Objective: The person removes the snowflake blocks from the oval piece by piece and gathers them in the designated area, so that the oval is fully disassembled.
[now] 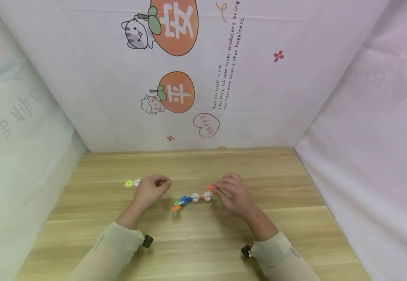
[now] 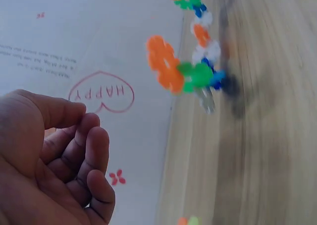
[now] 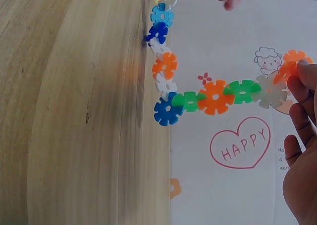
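Discs [image 1: 132, 182] beside left hand [image 1: 151, 191] — unobstructed.

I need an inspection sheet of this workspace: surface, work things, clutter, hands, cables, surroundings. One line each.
Surface: wooden table, light planks.
Work things: chain of snowflake discs, orange, white, blue and green, linked together.
Clutter: two loose discs, green and white, lying beside the left hand.
Hands: right hand pinches the chain's orange end disc; left hand loosely curled, holding nothing.
Cables: nothing seen.
Surroundings: printed cloth backdrop with a HAPPY heart; plain cloth at both sides.
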### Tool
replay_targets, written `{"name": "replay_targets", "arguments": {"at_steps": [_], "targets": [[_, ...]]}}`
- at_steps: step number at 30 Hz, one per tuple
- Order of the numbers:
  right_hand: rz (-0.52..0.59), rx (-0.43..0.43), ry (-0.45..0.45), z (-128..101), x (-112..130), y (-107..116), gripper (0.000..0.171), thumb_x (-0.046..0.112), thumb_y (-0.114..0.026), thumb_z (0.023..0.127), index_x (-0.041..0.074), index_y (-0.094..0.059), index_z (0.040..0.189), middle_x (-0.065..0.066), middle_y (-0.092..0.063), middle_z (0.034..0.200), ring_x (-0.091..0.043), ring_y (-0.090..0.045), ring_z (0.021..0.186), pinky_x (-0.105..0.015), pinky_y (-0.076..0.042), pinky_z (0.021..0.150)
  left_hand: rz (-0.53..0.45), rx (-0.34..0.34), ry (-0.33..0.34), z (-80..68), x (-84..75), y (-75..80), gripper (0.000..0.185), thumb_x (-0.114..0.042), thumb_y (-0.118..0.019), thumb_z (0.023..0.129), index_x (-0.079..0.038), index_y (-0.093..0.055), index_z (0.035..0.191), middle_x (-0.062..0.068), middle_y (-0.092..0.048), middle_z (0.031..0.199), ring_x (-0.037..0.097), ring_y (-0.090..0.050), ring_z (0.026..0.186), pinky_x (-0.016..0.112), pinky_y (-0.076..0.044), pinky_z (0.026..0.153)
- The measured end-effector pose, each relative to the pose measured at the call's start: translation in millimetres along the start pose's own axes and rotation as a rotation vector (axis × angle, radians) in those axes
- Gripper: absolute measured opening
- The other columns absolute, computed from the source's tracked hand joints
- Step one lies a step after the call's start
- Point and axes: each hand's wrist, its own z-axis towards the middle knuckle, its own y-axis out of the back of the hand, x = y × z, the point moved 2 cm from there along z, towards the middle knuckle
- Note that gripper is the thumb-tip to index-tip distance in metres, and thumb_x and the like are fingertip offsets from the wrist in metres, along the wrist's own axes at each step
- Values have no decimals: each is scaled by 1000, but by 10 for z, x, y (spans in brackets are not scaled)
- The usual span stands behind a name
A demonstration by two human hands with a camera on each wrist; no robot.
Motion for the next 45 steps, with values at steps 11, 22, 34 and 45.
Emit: {"name": "replay_targets", "arguments": {"at_steps": [11, 22, 34, 45], "targets": [[-18, 25, 5, 13, 34, -14, 13, 10, -83, 87, 14, -80, 99, 5, -75, 95, -19, -61, 92, -38, -47, 85, -116, 150, -160, -104, -371, -359, 13, -30, -72, 100, -24, -76, 110, -5, -74, 102, 18, -67, 89, 36, -57, 74], [4, 27, -6, 44, 33, -42, 13, 13, -85, 87, 15, -80, 98, 7, -76, 97, -19, -61, 95, -39, -46, 87, -94, 220, -333, -94, -596, -627, 16, -25, -79, 94, -24, -77, 109, -15, -72, 102, 8, -66, 93, 34, -54, 77], [10, 23, 9, 72, 43, -51, 10, 14, -84, 88, 15, -80, 97, 7, -76, 96, -18, -62, 94, -38, -47, 85, -108, 128, -365, -115, -689, -624, 13, -19, -77, 94, -29, -76, 103, -19, -71, 101, 7, -65, 93, 34, -53, 77], [24, 13, 24, 61, 40, -65, 12, 12, -84, 86, 15, -79, 97, 7, -76, 95, -17, -63, 92, -39, -46, 88, -138, 114, -364, -129, -676, -625, 11, -20, -76, 96, -30, -77, 100, -17, -72, 99, 9, -65, 92, 36, -54, 76]]}}
